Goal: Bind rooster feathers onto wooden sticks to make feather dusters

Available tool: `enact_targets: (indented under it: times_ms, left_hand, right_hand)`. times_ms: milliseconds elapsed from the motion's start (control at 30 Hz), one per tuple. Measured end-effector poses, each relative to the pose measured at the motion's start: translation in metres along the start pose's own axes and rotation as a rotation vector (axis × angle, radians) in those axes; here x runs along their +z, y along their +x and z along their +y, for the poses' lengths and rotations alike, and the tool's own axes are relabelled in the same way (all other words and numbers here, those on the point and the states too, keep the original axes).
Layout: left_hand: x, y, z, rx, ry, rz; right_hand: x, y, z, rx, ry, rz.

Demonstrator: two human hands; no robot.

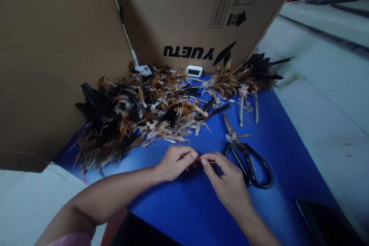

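Note:
My left hand (179, 161) and my right hand (223, 173) meet over the blue tabletop, fingertips almost touching. Both are closed in a pinch on a thin red thread (198, 159), of which only a short bit shows between them. Just right of my right hand lie scissors (245, 150) with black loop handles, blades pointing away from me. Beyond my hands spreads a heap of brown, black and whitish feathers (150, 107). Feather bundles on sticks (241, 111) lie at the back right.
Large cardboard panels (178, 15) stand behind and left of the blue table (184, 215). A small white digital display (194, 71) sits against the back panel. A dark flat object (323, 219) lies at the front right corner. Pale floor tiles (325, 96) show beyond the table's right edge.

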State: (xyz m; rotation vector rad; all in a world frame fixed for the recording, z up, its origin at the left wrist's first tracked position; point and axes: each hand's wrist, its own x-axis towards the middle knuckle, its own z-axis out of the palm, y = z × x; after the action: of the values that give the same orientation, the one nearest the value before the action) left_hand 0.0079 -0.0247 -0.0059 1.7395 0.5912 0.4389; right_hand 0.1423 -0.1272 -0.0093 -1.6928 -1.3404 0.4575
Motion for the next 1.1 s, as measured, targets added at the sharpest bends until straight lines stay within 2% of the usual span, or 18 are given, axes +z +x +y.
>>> enact_targets:
  times_ms: [133, 333, 533, 667, 867, 1100]
  left_hand:
    - [0.0025, 0.0008, -0.0001, -0.057, -0.044, 0.015]
    - [0.0043, 0.0, -0.0048, -0.023, -0.011, 0.052]
    - [0.0049, -0.0004, -0.0049, 0.046, 0.089, 0.102]
    - [0.0052, -0.0011, -0.0018, 0.108, 0.176, 0.126]
    - [0.006, -0.0031, -0.0002, 0.168, 0.273, 0.137]
    - [0.0055, -0.0038, -0.0027, 0.302, 0.356, 0.136]
  right_hand:
    - [0.0, -0.0005, -0.0001, -0.023, -0.022, 0.009]
    - [0.0004, -0.0003, 0.0006, -0.057, -0.035, 0.024]
    - [0.001, 0.0012, -0.0024, -0.201, -0.155, 0.255]
    - [-0.0004, 0.001, -0.0055, -0.245, -0.181, 0.225]
    - [0.0, 0.0005, -0.0061, -0.24, -0.215, 0.204]
    - [0.0003, 0.0011, -0.0069, -0.214, -0.217, 0.169]
